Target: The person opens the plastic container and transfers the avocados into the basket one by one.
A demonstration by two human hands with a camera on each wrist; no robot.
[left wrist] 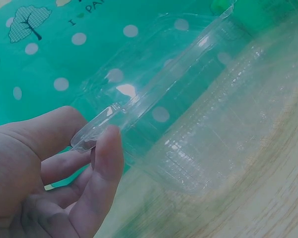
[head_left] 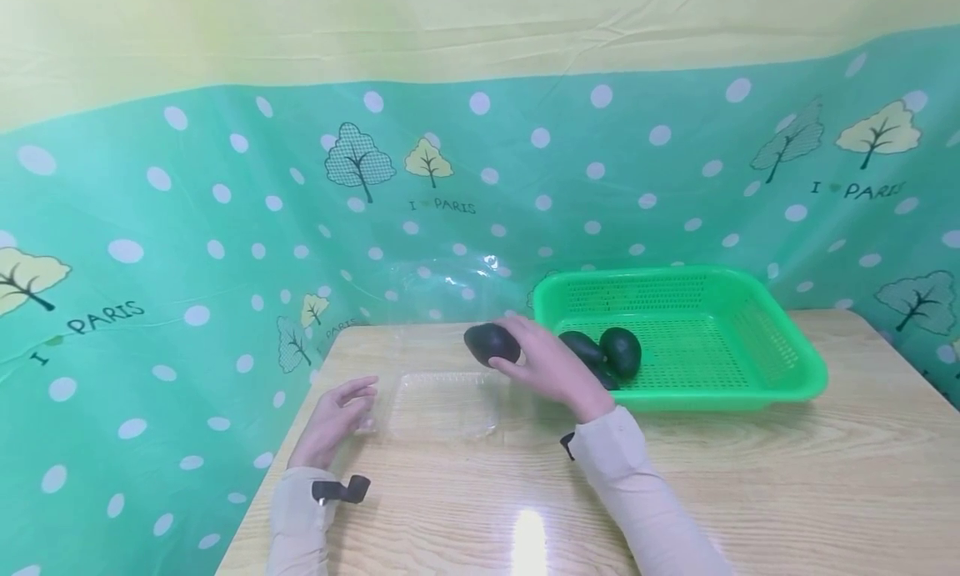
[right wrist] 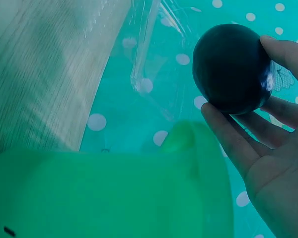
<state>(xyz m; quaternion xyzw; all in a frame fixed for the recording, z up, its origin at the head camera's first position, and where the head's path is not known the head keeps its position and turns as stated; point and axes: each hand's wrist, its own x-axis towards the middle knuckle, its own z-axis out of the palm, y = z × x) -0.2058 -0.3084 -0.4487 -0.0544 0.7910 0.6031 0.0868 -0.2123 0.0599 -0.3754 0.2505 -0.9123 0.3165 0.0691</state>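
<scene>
My right hand [head_left: 543, 359] grips a dark avocado [head_left: 492, 344] above the table, between the basket and a clear plastic clamshell box [head_left: 446, 434]. The right wrist view shows thumb and fingers around the avocado [right wrist: 233, 69]. The box lies on the table with its transparent lid raised at the back. At its left edge, my left hand [head_left: 333, 422] pinches the rim of the box between thumb and finger, as the left wrist view shows. More dark avocados [head_left: 620, 353] lie at the left end of a green plastic basket [head_left: 798, 368], partly hidden by the right hand.
The green basket stands at the back right of the wooden table [head_left: 465, 509]. Behind the table hangs a green curtain [head_left: 600, 251] with white dots and trees. Small black mounts [head_left: 341, 488] are strapped to the wrists.
</scene>
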